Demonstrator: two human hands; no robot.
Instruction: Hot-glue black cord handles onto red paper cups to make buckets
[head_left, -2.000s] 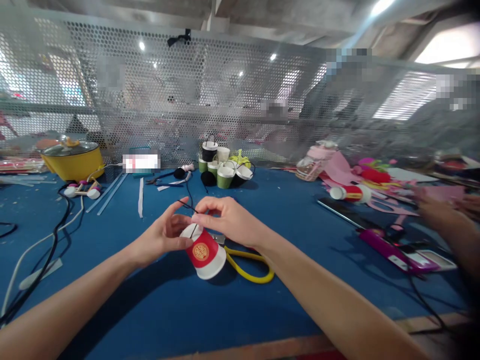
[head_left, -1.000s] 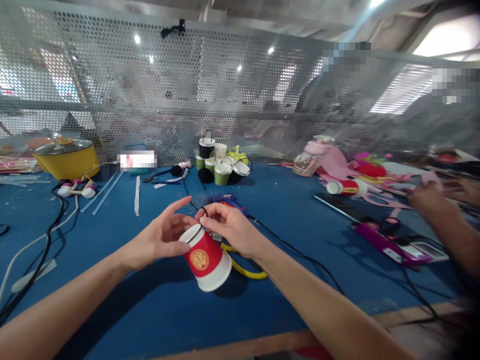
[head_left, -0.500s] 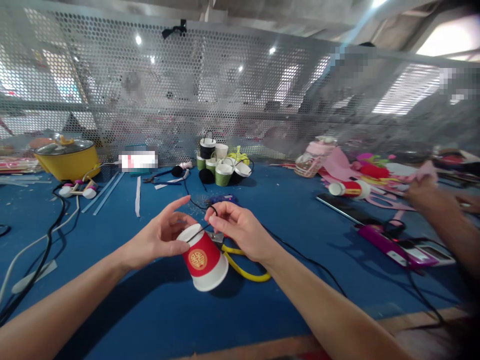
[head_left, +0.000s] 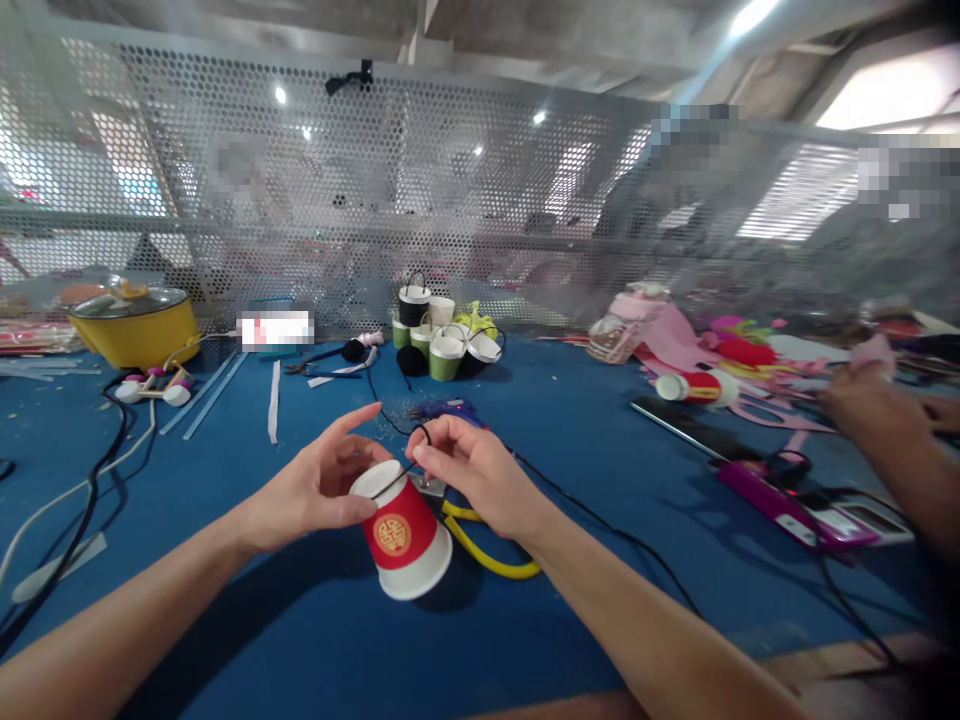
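Observation:
A red-and-white paper cup with a gold emblem is tilted bottom-up toward the left, its wide rim low. My left hand grips its narrow end, thumb on the near edge and the index finger raised. A thin black cord lies across the cup's base. The fingertips of my right hand pinch this cord just above the cup. Partly hidden behind the cup and my right hand are scissors with yellow handles. Beyond my hands lies a blue glue gun.
Small green, black and white cups cluster at the back. A yellow electric pot stands left. To the right are a phone, a purple power strip and another person's hand. Cables cross the blue table.
The cup and both hands appear slightly lower and further left, while the camera view has tilted a little. The grip on cup and cord stays the same.

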